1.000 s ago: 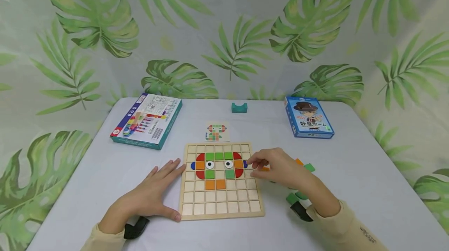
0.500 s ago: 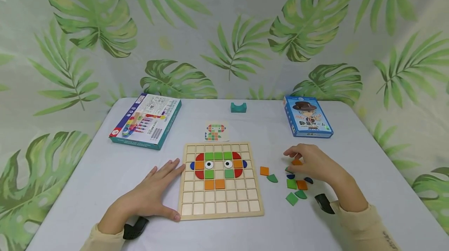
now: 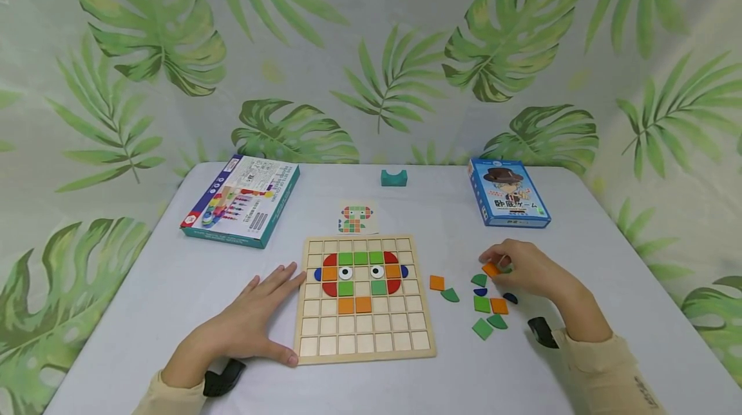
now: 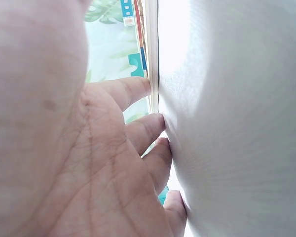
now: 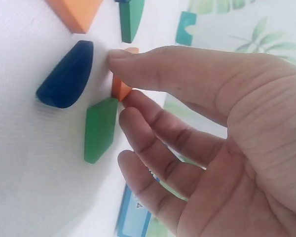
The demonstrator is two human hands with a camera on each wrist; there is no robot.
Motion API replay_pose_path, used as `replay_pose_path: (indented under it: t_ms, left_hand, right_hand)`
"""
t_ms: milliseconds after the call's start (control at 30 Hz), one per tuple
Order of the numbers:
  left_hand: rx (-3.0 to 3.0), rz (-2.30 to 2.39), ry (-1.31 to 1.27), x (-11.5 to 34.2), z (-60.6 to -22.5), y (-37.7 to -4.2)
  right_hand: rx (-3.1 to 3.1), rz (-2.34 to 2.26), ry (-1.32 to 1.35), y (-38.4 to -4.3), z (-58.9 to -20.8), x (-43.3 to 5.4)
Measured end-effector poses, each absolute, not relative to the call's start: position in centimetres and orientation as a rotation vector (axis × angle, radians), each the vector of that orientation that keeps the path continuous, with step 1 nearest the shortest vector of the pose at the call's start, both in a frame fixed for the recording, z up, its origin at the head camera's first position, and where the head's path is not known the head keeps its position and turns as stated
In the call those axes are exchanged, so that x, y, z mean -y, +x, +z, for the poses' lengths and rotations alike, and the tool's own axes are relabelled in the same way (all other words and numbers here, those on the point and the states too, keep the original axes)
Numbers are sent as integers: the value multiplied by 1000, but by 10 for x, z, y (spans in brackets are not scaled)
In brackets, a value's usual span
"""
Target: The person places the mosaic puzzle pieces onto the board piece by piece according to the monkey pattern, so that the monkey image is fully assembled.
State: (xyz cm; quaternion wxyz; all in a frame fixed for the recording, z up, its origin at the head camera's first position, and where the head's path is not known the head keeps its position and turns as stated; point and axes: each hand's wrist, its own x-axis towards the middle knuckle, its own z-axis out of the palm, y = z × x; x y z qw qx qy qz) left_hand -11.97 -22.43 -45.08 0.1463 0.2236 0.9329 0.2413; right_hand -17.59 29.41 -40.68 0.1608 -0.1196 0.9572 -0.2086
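Observation:
A wooden grid board lies mid-table with coloured tiles set in its upper cells as a face with two round eyes. My left hand rests spread on the cloth, fingertip and thumb touching the board's left edge; in the left wrist view, its fingers are nearly straight. To the right of the board, my right hand pinches an orange square tile between thumb and forefinger. The right wrist view has that orange tile partly behind the thumb, with a green tile just beside it.
Loose green, orange and blue tiles lie around the right hand, including a green square and an orange square. A pattern card is behind the board. Farther back are a white-and-teal box, a teal block and a blue box.
My right hand has left the board's right edge, moved right to the loose tiles and taken hold of an orange square tile. My left hand has stayed in place.

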Motion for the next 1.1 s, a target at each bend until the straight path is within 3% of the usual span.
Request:
replay_pose_path:
  t_ms: [1100]
  left_hand:
    - [-2682,705,665,225,-449,-118]
  right_hand:
    - [-2859,-531,-393,-184,-414,-289]
